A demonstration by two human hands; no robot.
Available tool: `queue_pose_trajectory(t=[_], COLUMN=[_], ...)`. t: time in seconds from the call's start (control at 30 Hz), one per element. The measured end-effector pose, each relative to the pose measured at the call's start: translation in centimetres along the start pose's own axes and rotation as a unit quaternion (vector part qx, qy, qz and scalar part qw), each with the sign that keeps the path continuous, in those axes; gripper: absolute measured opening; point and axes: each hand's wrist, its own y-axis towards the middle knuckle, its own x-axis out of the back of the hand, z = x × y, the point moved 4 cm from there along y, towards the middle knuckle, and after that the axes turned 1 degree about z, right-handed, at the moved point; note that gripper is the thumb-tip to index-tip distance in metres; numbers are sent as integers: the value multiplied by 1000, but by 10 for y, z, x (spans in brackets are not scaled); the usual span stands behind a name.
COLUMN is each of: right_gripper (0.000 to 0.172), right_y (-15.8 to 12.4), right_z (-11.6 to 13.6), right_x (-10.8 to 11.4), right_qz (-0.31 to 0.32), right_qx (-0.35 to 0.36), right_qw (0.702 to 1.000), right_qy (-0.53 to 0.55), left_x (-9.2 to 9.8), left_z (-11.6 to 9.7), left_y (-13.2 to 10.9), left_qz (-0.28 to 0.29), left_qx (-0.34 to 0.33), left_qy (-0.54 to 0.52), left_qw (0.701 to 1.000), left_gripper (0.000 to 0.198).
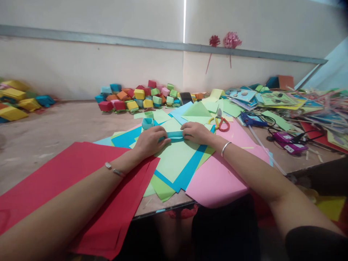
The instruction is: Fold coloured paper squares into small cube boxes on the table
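Observation:
Between my two hands runs a folded light-blue paper strip (175, 135), held level just above a pile of sheets. Its left end is in the closed fingers of my left hand (152, 140). My right hand (197, 132) pinches the other end, with its fingertips over the paper. Under the strip lies a pale green sheet (174, 163), on top of a blue sheet (187, 175). A small light-blue folded paper piece (147, 123) stands just beyond my left hand. Scissors with red and yellow handles (221, 123) lie beyond my right hand.
Red sheets (81, 170) overhang the front edge at left, pink sheets (217, 177) at right. Colourful paper boxes (138, 95) line the wall. A blue glue gun (252, 120), a purple power strip (289, 142) with cables and a heap of cards (282, 98) occupy the right.

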Motion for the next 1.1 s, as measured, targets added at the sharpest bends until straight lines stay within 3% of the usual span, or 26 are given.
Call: queue_pose_trajectory(t=[0.2, 0.4, 0.6, 0.83, 1.1], right_gripper=[15, 11, 10, 24, 28], right_y=[-2, 0, 1, 2, -1], right_z=[1, 0, 10, 10, 6], right_x=[4, 9, 14, 15, 11], right_qz=[19, 31, 94, 104, 106], right_qx=[-17, -84, -115, -182, -273], right_qw=[999, 996, 989, 978, 956], right_qy=[38, 22, 18, -9, -5], left_x=[-4, -1, -6, -8, -9], left_z=[1, -6, -6, 1, 7], left_y=[0, 1, 2, 2, 7], left_qz=[28, 9, 10, -18, 1], left_qx=[-10, -59, -97, -43, 67], left_qy=[14, 0, -15, -54, -96], left_qw=[999, 998, 995, 997, 993], left_gripper=[39, 30, 34, 32, 30])
